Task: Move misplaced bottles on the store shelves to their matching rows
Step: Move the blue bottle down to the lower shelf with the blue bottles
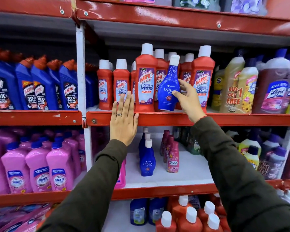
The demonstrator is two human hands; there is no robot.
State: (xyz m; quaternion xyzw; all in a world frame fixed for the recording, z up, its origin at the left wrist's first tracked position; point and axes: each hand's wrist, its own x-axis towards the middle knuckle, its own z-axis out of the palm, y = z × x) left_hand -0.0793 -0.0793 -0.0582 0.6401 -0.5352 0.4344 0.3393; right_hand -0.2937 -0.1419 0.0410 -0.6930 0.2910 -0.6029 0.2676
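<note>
Red metal shelves point(174, 118) fill the view, stacked in tiers and packed with cleaning products. On the middle tier, rows of red Harpic bathroom cleaner bottles point(146, 84) stand to the right of the white upright, with blue Harpic bottles point(32, 87) far left and yellow and brown floor cleaners point(238, 91) far right. One tier down, a short row of blue Ujala bottles point(147, 158) runs from near to far beside pink Comfort bottles point(172, 158).

The misplaced blue Ujala bottle point(168, 87) stands among the red Harpic rows at the near edge of the middle shelf, tipped slightly to the right. The right hand point(189, 99) pinches it at the belly, thumb across the label and fingers behind. The left hand point(124, 121) is flat, fingers together, thumb hooked at the shelf lip, palm facing the smaller red bottles.

The bottle looks like rigid, glossy plastic: stiff, probably fairly light, and likely slippery where it is smooth and rounded. The narrowing just above the belly, or a fuller wrap around the widest part, would seem a surer hold than fingertips. Its matching row is probably the Ujala line below.
</note>
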